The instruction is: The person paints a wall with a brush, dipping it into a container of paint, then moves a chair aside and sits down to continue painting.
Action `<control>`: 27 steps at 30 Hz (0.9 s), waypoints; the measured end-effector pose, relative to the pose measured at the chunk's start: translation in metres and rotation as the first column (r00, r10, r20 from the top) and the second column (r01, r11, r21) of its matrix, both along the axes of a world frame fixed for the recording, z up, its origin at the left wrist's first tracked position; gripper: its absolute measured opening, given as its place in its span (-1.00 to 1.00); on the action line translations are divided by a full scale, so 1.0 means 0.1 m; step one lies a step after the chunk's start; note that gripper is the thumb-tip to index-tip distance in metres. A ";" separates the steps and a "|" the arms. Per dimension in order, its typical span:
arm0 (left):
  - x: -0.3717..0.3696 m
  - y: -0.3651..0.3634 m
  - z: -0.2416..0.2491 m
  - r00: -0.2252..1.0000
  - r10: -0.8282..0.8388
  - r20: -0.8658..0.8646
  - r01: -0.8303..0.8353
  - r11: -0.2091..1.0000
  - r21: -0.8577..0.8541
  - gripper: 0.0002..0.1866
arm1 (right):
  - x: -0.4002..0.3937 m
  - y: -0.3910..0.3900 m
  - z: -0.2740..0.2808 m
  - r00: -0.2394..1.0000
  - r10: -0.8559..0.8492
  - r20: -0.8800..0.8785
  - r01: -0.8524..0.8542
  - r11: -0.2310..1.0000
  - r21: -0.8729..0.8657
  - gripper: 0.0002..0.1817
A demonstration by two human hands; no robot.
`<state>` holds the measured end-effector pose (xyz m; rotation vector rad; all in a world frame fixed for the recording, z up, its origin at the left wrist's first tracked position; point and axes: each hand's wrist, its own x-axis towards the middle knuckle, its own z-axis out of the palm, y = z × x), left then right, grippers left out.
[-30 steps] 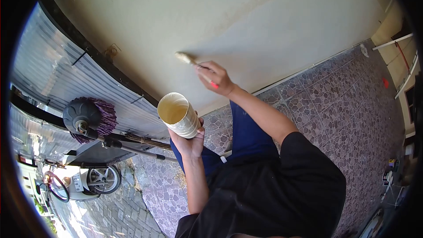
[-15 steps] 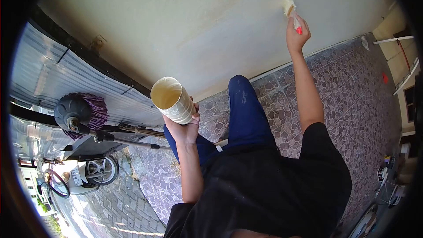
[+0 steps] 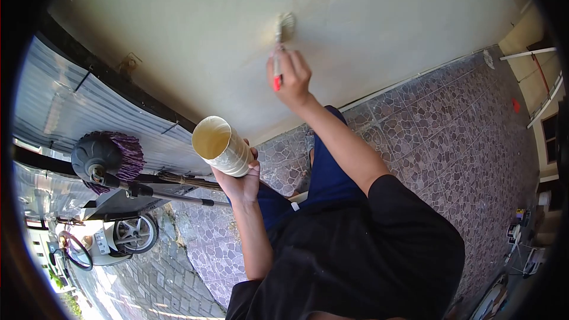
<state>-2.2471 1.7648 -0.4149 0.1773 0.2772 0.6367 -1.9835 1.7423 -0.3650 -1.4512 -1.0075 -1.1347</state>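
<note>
My right hand (image 3: 290,77) is closed round the handle of a paintbrush (image 3: 278,38), whose red handle end points back toward me. Its pale, paint-loaded bristles are against the light-coloured wall (image 3: 201,35), where faint brownish streaks show. Lower and to the left, my left hand (image 3: 243,182) grips a cream-coloured cup (image 3: 228,153) from beneath and around its side. The cup is tilted with its mouth toward the wall, and its pale yellowish inside is visible.
A mop (image 3: 106,157) with a purple head leans at the left beside corrugated sheeting (image 3: 53,95). Behind it stands a parked motorbike (image 3: 112,240). Stone-patterned tiles (image 3: 427,136) cover the floor along the wall. White pipes (image 3: 527,54) are at the far right.
My right hand has swept the paintbrush left and somewhat down across the wall. My left hand with the cup has shifted slightly left and down.
</note>
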 end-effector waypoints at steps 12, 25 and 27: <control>-0.03 -0.08 -0.05 0.999 -0.010 0.047 0.009 1.000 0.028 -0.30 | 0.45 -0.45 0.22 0.915 0.402 -0.030 -0.403 0.911 -0.092 -0.67; 0.24 -0.24 -0.08 0.987 -0.154 0.054 0.155 0.988 -0.023 -0.35 | 2.07 -1.98 -0.21 0.932 -0.202 -0.302 0.241 0.965 0.099 -0.80; 0.24 -0.24 -0.08 0.986 -0.154 0.060 0.155 0.988 -0.017 -0.35 | 2.12 -1.99 -0.22 0.889 -0.287 -0.356 0.361 0.919 0.159 -0.81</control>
